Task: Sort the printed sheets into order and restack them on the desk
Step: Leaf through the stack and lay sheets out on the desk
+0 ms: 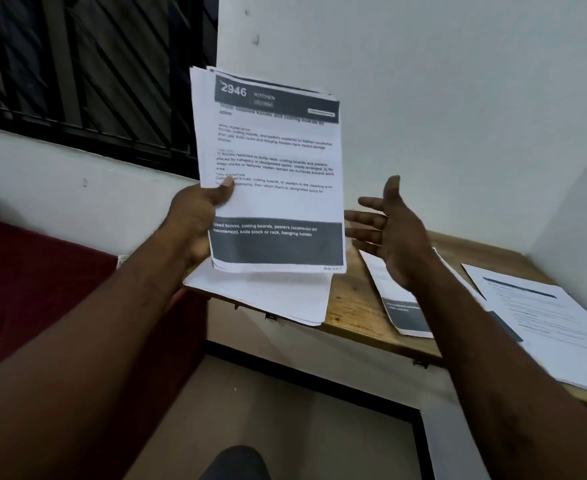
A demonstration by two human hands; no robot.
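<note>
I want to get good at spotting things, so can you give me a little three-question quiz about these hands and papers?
1. True or false: the right hand is gripping a sheet.
2. Which big number is printed at the top of the bundle of sheets that the left hand holds? A) 2946 B) 1305 C) 7780
3. Fill the gap: the loose sheets lie on the wooden ____.

Key
1. False: its fingers are spread and hold nothing.
2. A
3. desk
</note>
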